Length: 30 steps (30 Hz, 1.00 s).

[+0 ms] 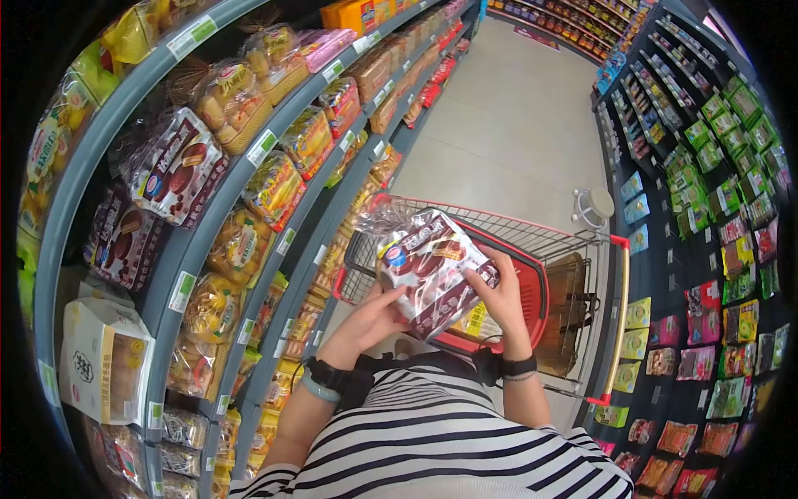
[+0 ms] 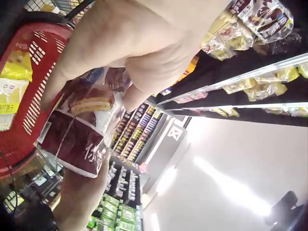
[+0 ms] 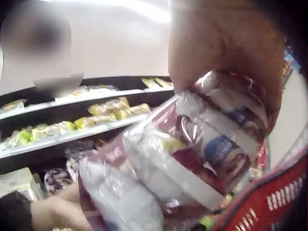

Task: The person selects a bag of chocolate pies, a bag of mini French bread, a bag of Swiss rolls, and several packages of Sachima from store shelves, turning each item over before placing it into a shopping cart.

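Head view: snack bag [image 1: 436, 270] sits between left hand [image 1: 370, 323] and right hand [image 1: 501, 298].

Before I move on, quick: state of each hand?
Left hand: holding the bag by its left side.
Right hand: holding the same bag by its right side.
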Motion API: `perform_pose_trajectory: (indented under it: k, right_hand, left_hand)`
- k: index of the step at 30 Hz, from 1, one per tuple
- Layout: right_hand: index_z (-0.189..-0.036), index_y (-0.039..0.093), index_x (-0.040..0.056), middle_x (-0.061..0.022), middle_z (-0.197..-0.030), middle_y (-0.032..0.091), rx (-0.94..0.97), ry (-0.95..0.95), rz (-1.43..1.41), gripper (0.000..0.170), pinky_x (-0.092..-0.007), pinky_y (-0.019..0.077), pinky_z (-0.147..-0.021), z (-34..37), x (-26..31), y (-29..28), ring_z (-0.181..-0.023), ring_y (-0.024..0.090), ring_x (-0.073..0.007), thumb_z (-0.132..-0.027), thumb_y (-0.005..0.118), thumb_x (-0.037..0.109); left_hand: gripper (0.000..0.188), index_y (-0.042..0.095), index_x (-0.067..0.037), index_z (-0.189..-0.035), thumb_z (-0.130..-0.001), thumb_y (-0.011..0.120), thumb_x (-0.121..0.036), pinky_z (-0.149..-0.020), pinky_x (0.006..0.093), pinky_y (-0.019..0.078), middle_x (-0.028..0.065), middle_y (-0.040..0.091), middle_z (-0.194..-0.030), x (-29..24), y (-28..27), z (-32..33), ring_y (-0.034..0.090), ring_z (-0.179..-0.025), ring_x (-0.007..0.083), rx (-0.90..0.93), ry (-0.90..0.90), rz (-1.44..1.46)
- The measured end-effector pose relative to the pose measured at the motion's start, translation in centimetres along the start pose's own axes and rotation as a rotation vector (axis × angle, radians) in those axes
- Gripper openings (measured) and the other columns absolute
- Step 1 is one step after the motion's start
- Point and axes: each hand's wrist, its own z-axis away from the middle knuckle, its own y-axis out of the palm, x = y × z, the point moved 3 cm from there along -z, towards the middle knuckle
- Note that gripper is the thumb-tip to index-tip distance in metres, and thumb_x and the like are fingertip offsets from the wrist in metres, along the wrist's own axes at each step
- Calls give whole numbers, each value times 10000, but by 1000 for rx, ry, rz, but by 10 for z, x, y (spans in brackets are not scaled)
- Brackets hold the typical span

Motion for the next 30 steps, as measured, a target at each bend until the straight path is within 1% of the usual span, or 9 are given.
perform_pose_trajectory:
  k: [4, 5, 6, 11, 14, 20, 24, 26, 30]
  right_hand:
    - [-1126, 580, 0, -141, -1051, 614, -26, 294, -227, 413, -334, 437, -898, 27, -127, 14, -999, 586, -238, -757, 698, 144]
    - [-1129, 595, -7, -108, -1014, 651, -64, 162, 70, 375, -303, 449, -864, 34, -129, 10, -966, 607, -205, -776, 673, 90]
    - [-1096, 615, -7, -115, -1055, 648, -18, 176, 73, 338, -320, 455, -873, 39, -140, 11, -1018, 597, -193, -778, 675, 90]
    - [-1101, 598, -23, -95, -1033, 645, 138, 353, -370, 289, -291, 458, -876, 38, -121, 30, -1005, 592, -166, -834, 639, 78]
    - [-1136, 571, -4, -84, -1022, 651, 250, 245, -295, 289, -243, 474, -772, 12, -90, 54, -925, 602, -128, -863, 616, 79]
    - [-1172, 553, 1, -87, -1062, 642, 601, 3, -482, 300, -266, 471, -837, -41, 35, 134, -976, 603, -150, -882, 588, 70]
    - [-1189, 541, -3, -100, -1116, 622, 834, -206, -504, 318, -288, 446, -897, -52, 137, 188, -1042, 585, -172, -890, 593, 92]
    - [-1191, 542, 2, -100, -1131, 617, 897, -307, -541, 321, -298, 446, -904, -52, 178, 215, -1051, 583, -179, -889, 595, 98]
    - [-1196, 543, 16, -104, -1160, 606, 1043, -482, -621, 327, -320, 448, -917, -39, 231, 262, -1065, 581, -196, -887, 600, 105]
  left_hand:
    - [605, 189, -159, -1437, -937, 529, -184, -1000, 536, 349, 82, 354, -1406, 21, -21, -28, 368, -1290, 284, -150, -67, -224]
    - [607, 190, -139, -1438, -937, 530, -185, -1012, 529, 336, 91, 327, -1417, 29, -32, -33, 345, -1303, 298, -240, -68, -211]
    - [608, 191, -119, -1438, -937, 531, -185, -1023, 523, 322, 101, 301, -1428, 32, -40, -35, 322, -1317, 313, -332, -68, -197]
    - [568, 331, -99, -1390, -908, 588, -255, -1003, 448, 368, 115, 368, -1372, 16, -51, -17, 363, -1284, 285, -263, 45, -204]
    - [349, 494, -59, -1237, -942, 533, -242, -946, 377, 433, 88, 524, -1234, -16, -49, 8, 515, -1152, 213, -365, 266, -305]
    - [297, 508, -55, -1190, -937, 543, -207, -913, 351, 441, 79, 515, -1241, -100, -52, 83, 517, -1132, 188, -564, 679, -472]
    - [402, 426, -39, -1269, -899, 567, -107, -948, 301, 408, 82, 450, -1284, -169, -42, 163, 462, -1169, 166, -865, 1326, -669]
    - [534, 340, -40, -1343, -875, 590, -109, -1015, 341, 355, 115, 349, -1366, -202, -48, 207, 374, -1264, 221, -1181, 1579, -875]
    - [730, 231, -5, -1404, -839, 651, -200, -1092, 374, 220, 205, 271, -1407, -254, -91, 266, 286, -1320, 300, -1442, 1672, -699]
